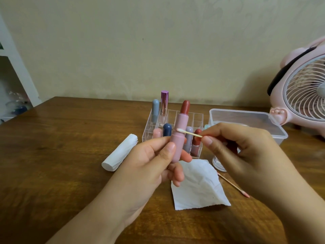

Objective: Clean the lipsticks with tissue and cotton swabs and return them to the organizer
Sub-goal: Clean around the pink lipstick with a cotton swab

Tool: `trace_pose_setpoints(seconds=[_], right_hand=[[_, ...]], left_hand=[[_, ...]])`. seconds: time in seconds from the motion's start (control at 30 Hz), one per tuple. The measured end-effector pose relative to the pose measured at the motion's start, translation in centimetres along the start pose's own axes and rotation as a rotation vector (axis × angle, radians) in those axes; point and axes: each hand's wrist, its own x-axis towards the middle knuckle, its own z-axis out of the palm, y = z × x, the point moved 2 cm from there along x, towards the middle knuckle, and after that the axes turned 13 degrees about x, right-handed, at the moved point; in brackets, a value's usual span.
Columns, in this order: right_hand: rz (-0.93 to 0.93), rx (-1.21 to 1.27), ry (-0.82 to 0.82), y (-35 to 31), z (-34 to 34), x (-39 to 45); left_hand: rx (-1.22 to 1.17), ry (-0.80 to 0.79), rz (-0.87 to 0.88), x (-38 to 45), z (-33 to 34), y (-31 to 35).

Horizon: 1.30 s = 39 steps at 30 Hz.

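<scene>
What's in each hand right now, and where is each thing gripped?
The left hand grips the open pink lipstick around its lower tube. The right hand pinches a cotton swab by its near end, tip against the tube.

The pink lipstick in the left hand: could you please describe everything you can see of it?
The pink lipstick is a matte, plastic-looking tube, uncapped, its brownish-red bullet extended at the top. It stands nearly upright above the table, in front of the organizer. The left hand grips its lower barrel, and the cotton swab tip touches its collar.
</scene>
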Motion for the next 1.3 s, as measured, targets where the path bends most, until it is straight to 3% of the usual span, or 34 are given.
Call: trace_pose_setpoints(seconds=[0.17,0.47,1.0,1.3], right_hand=[[0.003,0.001,-0.044,0.09,0.11,0.02],[-0.072,-0.018,0.117,-0.59,-0.4,0.06],[-0.076,0.009,0.055,-0.35,0.06,0.04],[-0.065,0.022,0.089,-0.45,-0.29,-0.1]], left_hand=[[-0.031,-0.024,-0.016,-0.12,-0.02,-0.18],[-0.097,-0.076,-0.02,-0.05,-0.05,-0.5],[-0.224,-0.154,-0.032,-0.11,-0.08,-0.4],[-0.071,-0.075,0.025,0.04,-0.18,-0.47]])
